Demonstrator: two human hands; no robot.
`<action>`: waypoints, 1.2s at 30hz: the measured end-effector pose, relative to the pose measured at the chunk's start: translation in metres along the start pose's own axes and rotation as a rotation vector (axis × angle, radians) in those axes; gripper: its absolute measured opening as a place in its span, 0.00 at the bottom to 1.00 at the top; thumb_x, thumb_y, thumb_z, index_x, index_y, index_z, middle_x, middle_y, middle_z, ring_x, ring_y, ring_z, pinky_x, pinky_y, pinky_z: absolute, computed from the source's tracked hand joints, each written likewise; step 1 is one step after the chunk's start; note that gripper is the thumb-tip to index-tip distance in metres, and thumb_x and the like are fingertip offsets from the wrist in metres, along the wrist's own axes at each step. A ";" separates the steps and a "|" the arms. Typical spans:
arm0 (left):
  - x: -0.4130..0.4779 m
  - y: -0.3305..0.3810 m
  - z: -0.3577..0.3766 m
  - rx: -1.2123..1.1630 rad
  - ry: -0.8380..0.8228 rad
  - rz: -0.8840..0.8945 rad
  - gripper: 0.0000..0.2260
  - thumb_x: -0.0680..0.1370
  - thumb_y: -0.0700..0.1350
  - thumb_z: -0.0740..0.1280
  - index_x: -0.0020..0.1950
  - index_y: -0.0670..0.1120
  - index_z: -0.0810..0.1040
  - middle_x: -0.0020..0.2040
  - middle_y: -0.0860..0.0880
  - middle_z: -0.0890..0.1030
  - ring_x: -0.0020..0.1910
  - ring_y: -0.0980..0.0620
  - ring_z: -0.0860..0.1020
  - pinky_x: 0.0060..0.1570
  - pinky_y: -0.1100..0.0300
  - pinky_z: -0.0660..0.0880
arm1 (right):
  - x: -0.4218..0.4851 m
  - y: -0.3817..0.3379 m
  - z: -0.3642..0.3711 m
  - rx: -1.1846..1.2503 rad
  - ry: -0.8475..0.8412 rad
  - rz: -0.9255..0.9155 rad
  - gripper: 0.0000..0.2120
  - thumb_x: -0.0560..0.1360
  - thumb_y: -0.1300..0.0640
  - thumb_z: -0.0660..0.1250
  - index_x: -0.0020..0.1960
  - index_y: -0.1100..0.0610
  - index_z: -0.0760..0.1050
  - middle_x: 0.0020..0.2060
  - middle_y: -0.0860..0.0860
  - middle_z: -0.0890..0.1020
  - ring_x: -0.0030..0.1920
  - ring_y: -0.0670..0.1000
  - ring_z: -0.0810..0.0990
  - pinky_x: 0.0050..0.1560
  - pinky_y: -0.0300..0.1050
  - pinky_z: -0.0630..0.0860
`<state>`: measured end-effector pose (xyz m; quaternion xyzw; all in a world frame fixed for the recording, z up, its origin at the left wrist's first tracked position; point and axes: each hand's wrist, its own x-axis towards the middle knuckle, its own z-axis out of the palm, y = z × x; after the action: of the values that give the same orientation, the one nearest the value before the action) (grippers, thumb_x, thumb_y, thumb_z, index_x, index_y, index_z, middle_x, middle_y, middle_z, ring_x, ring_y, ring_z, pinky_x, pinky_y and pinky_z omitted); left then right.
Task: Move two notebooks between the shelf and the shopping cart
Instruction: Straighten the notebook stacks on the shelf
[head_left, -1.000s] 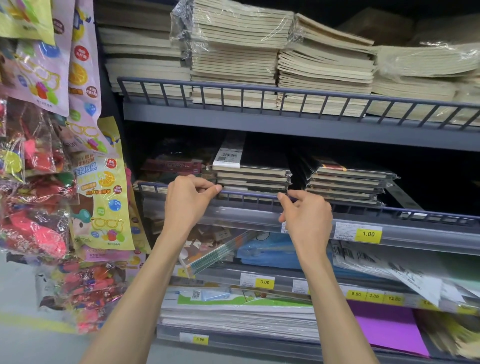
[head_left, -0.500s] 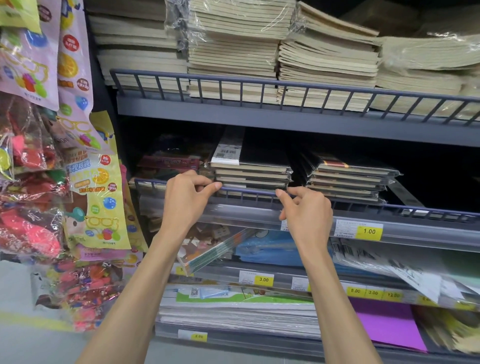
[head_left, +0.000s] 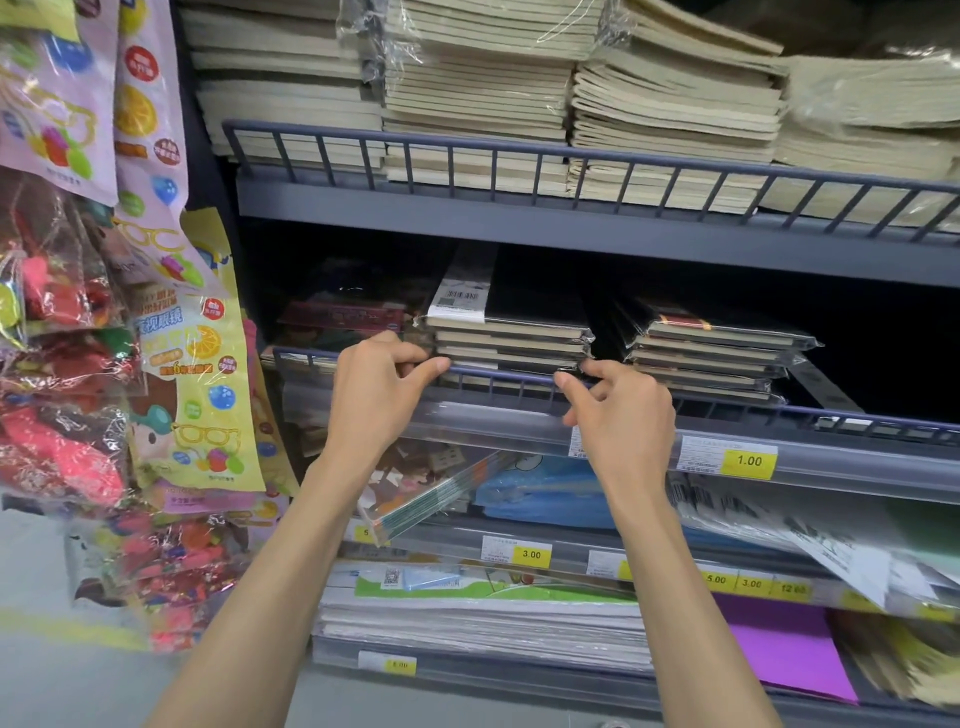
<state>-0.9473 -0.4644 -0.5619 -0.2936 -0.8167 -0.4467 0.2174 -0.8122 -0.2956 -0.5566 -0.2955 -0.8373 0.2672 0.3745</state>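
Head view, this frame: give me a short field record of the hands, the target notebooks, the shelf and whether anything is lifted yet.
setting: store shelf of stationery, toy packs hanging at left
left hand: at the left corner of the black notebook stack, fingers curled at the rail
right hand: at the stack's right corner, fingers pinching toward it
stack: wrapped, lying flat on the middle tier
lifted: no, nothing visibly raised
shopping cart: not in view
price tag: 1.00

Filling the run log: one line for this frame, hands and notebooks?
left hand: at notebook stack, left end | right hand: at right end | stack: on shelf | lifted: no
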 end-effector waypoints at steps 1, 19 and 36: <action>0.000 -0.001 0.000 -0.008 0.005 -0.001 0.09 0.75 0.48 0.75 0.44 0.43 0.87 0.33 0.50 0.76 0.34 0.51 0.74 0.34 0.65 0.65 | -0.001 0.000 0.000 0.007 0.009 -0.003 0.19 0.78 0.45 0.69 0.63 0.55 0.81 0.30 0.47 0.85 0.44 0.45 0.84 0.45 0.40 0.72; 0.023 0.000 -0.007 0.043 -0.148 -0.119 0.11 0.73 0.52 0.77 0.42 0.44 0.87 0.39 0.48 0.84 0.43 0.50 0.81 0.44 0.56 0.76 | 0.008 -0.003 -0.004 -0.020 0.017 0.068 0.08 0.78 0.48 0.70 0.47 0.50 0.85 0.27 0.46 0.83 0.35 0.45 0.81 0.37 0.41 0.74; 0.006 0.008 -0.006 -0.024 0.046 -0.052 0.10 0.74 0.49 0.76 0.41 0.42 0.86 0.35 0.46 0.79 0.34 0.50 0.76 0.36 0.63 0.68 | 0.006 0.000 0.002 -0.066 0.135 -0.043 0.18 0.80 0.44 0.66 0.64 0.53 0.80 0.35 0.52 0.86 0.44 0.54 0.85 0.42 0.46 0.76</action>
<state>-0.9453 -0.4641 -0.5506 -0.2644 -0.8135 -0.4687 0.2208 -0.8172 -0.2919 -0.5550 -0.3071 -0.8244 0.2109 0.4260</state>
